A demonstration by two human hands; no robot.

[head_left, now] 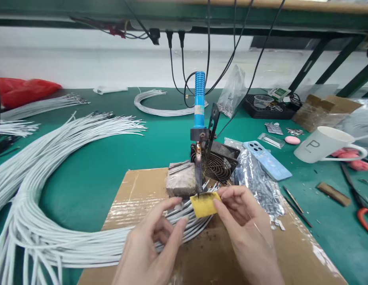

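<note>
A soldering iron with a blue handle [199, 99] stands tip-down in a black holder over a taped cardboard sheet [136, 194]. My right hand [246, 225] pinches a small yellow pad [204, 204] and holds it against the iron's tip [198, 186]. My left hand [156, 241] hovers just left of the pad, over a bundle of white wires [53, 206] whose stripped ends lie below the tip; its fingers are curled, and I cannot tell whether they pinch a wire. A grey block [180, 183] sits behind the wire ends.
A small black fan [218, 160] stands behind the iron. A light blue phone [267, 160] and foil bags [258, 182] lie to the right, then a white mug [323, 144], red-handled cutters [365, 215] and a cardboard box [326, 109]. More white wire coils [160, 103] lie at the back.
</note>
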